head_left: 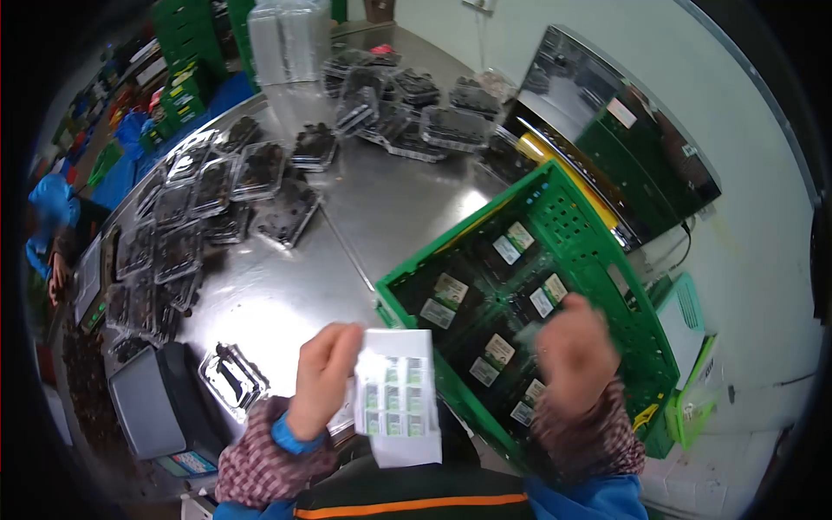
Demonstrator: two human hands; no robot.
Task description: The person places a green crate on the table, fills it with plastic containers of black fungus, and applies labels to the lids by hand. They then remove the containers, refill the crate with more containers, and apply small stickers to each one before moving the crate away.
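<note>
Under both hands: stainless steel table (381,208), shiny, glare patches, seam running away from the left hand. Left hand (322,381) pinches a label sheet (400,397) by its left edge, thumb and fingers closed on it; white sheet, rows of small green-and-white stickers, held upright just in front of the chest. Blue wristband (290,435) on that wrist, patterned sleeves on both arms.

Right hand (574,347) raised over the near end of a green crate (576,227), fingers curled, motion-blurred; cannot tell if anything is in it. Crate is tilted, near edge toward the person, far end propped higher. Labelled punnets (498,351) lie inside it, just left of the right hand, dark contents, one sticker on each lid.

Left of the left hand: open clamshell (232,374) lying flat, then a grey scale (160,400) at the table edge. Beyond the left hand: a spread of unlabelled berry punnets (182,234) touching each other, dark fruit. Further off, a second cluster of punnets (407,108) and a stack of empty clear trays (290,39).

Beyond the right hand: dark panel (624,147) leaning on a white wall (763,225). Far left, a co-worker's blue sleeve (50,201) at the table. Stacked green crates (186,48) at the back of the room.
</note>
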